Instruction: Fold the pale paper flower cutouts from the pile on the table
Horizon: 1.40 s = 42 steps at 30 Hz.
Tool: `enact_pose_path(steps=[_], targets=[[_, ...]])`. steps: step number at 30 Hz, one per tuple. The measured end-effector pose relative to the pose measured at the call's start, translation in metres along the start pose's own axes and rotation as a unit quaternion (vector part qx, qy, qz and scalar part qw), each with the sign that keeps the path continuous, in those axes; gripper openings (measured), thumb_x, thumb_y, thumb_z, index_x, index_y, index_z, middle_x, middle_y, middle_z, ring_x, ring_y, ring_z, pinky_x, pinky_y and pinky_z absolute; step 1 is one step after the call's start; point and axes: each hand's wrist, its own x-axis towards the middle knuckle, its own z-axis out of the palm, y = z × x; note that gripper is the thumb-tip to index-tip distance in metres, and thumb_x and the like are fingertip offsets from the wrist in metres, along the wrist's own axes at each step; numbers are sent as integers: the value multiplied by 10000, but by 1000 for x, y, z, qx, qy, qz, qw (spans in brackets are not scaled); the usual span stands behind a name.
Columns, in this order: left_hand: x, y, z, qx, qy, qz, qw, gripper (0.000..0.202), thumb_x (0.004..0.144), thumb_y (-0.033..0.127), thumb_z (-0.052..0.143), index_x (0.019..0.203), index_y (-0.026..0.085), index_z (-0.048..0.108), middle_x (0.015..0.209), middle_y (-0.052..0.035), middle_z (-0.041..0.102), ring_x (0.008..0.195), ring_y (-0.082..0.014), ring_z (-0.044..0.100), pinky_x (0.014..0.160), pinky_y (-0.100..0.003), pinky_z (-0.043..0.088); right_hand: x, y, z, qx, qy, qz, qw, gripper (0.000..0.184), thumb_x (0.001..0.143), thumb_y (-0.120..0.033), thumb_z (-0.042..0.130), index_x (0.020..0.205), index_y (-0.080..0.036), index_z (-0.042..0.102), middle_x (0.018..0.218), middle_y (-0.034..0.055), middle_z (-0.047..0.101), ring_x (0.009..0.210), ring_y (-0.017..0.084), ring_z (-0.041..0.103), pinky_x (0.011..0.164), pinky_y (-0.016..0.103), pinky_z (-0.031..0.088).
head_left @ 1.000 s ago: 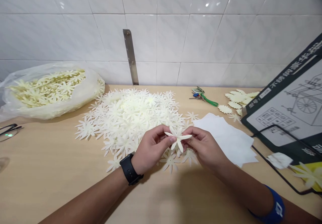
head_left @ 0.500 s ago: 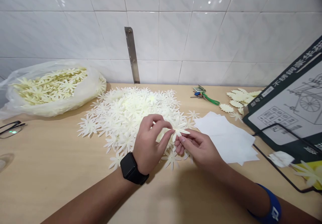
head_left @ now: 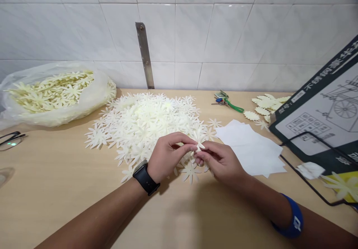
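Between my two hands, over the near right side of the pile, is a cream flower-shaped cutout with long narrow petals. My left hand, with a black watch at the wrist, pinches its left side between thumb and fingers. From the right, my right hand pinches the same cutout, the other fingers curled under it. Parts of the cutout are hidden by my fingertips. Behind and left of my hands spreads a big pile of similar flower cutouts on the wooden table.
A plastic bag of yellowish cutouts lies at the left, with glasses nearer. Right of the pile are white paper sheets, keys with a green strap, scalloped cream pieces and a dark printed box. Tiled wall behind.
My left fingers have come down and closed on the left side of the cutout, which is now pinched by both hands and more covered. The camera view has tilted slightly.
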Motion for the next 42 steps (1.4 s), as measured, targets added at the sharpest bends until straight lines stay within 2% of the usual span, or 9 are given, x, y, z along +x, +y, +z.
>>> enact_pose_path(steps=[10, 17, 19, 22, 24, 27, 29, 36, 42], targets=[[0, 2, 0, -18, -15, -28, 999, 161, 834, 281, 621, 789, 138, 678, 784, -43, 674, 745, -151, 607, 682, -252, 489, -2, -1, 1, 17, 9, 31, 999, 223, 929, -263, 527, 739, -196, 624, 688, 27, 650, 662, 172, 618, 629, 282, 489], [9, -4, -8, -111, 109, -64, 986, 182, 882, 295, 514, 753, 167, 500, 666, 18, 560, 661, -115, 593, 643, -248, 509, -1, 2, 0, 55, 73, 71, 993, 244, 925, -349, 552, 760, -188, 632, 689, 28, 639, 641, 164, 614, 605, 271, 510], [12, -6, -11, -140, 127, -85, 978, 143, 855, 299, 558, 838, 163, 520, 668, 19, 589, 655, -116, 607, 663, -262, 519, 0, 2, 0, 70, 80, 80, 991, 257, 919, -374, 560, 756, -187, 631, 697, 29, 635, 641, 161, 615, 598, 268, 517], [15, -8, -15, -150, 131, -99, 975, 266, 795, 285, 634, 1006, 164, 527, 732, 2, 648, 668, -118, 616, 690, -278, 521, 1, 3, 1, 85, 85, 86, 989, 259, 911, -387, 574, 760, -186, 636, 701, 29, 630, 636, 157, 610, 592, 265, 522], [15, -9, -17, -136, 129, -98, 977, 281, 772, 281, 652, 1006, 169, 544, 781, -9, 652, 707, -126, 619, 692, -272, 517, 1, 4, 2, 93, 86, 89, 988, 256, 907, -387, 582, 762, -184, 639, 707, 30, 629, 635, 155, 608, 591, 265, 523], [15, -8, -19, -87, 114, -89, 986, 161, 790, 310, 618, 841, 160, 591, 803, -21, 625, 744, -136, 603, 675, -253, 501, 0, 6, 3, 95, 91, 96, 987, 256, 905, -381, 588, 752, -183, 639, 702, 25, 623, 630, 149, 602, 593, 261, 521], [15, -8, -21, -37, 107, -70, 991, 181, 820, 325, 575, 757, 157, 600, 777, -19, 611, 726, -135, 575, 672, -248, 477, 0, 7, 4, 93, 99, 100, 986, 251, 901, -379, 596, 751, -182, 639, 689, 20, 619, 625, 145, 598, 593, 259, 520], [16, -11, -29, 93, 130, -34, 987, 233, 846, 372, 563, 713, 182, 584, 750, -3, 597, 704, -148, 523, 660, -253, 397, 1, 7, 7, 95, 99, 105, 985, 277, 898, -408, 589, 750, -180, 639, 689, 32, 620, 625, 160, 607, 584, 271, 527], [13, -8, -28, 106, 110, -23, 988, 341, 907, 385, 454, 632, 188, 418, 605, 36, 360, 588, -120, 337, 556, -241, 281, 1, 5, 8, 97, 99, 121, 983, 303, 884, -434, 594, 732, -175, 636, 684, 40, 622, 622, 166, 605, 570, 268, 522]])
